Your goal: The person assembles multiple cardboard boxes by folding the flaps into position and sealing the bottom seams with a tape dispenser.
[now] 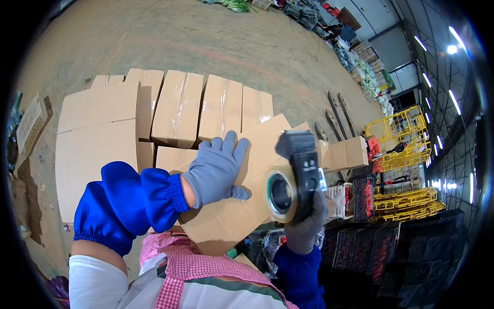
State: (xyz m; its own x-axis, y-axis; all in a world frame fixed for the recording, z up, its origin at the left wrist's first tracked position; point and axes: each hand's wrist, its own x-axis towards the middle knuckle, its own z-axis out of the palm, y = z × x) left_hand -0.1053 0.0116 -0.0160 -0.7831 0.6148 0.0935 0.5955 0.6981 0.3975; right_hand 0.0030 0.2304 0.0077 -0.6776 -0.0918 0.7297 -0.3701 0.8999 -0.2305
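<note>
brown floor (288, 56) beyond, carton (234, 213) under left fingers (240, 149)

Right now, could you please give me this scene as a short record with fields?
left hand: gloved, fingers spread over brown cardboard
right hand: gloved, gripping a black tape dispenser
tape roll: clear, mounted on the dispenser
sleeves: bright blue, bunched
beyond the hands: taped cartons in a row
far right: yellow metal frames

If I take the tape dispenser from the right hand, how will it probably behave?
The tape dispenser would likely feel stiff, since its black body looks solid. It may be fairly heavy, given its thick tape roll, which, being round, might spin.
</note>
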